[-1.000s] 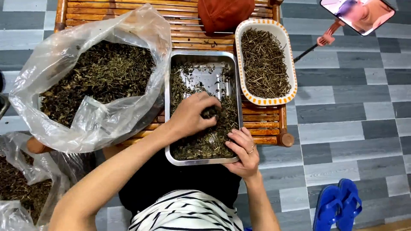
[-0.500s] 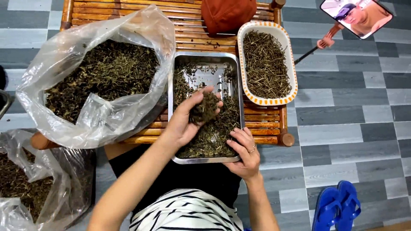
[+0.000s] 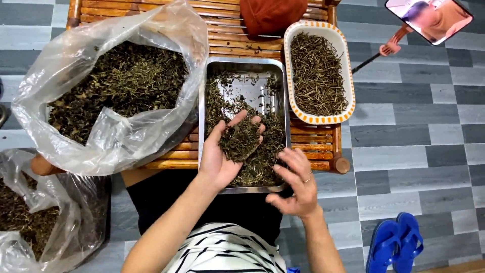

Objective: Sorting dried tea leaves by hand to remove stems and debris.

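Head view: a low slatted wooden table (image 3: 151, 10) was seen from above, with a person seated at its near edge.
Left hand: the left hand (image 3: 227, 149) was held palm up over the near half of a metal tray (image 3: 202, 101); its fingers were spread and slightly cupped, and a small heap of dried herbs (image 3: 240, 139) was carried on the palm.
Right hand: the right hand (image 3: 298, 184) was raised at the tray's near right corner, fingers loosely open and nothing gripped; a ring was worn on one finger.
Tray: more dried leaves and stems were scattered in the tray, thickest at the near end, with bare metal shown at the far end.
Left of the tray: a large clear plastic bag (image 3: 116, 136), open and filled with dried herbs, was pressed against the tray's left wall.
Right of the tray: an oval white dish with an orange rim (image 3: 349, 96), filled with thin dry stems, was set just beside it.
Far edge: a rust-red cloth item (image 3: 268, 15) was laid.
Floor: a second bag of herbs (image 3: 45, 202), blue sandals (image 3: 396, 242) and a phone on a stand (image 3: 429, 17) were placed on grey tiles.
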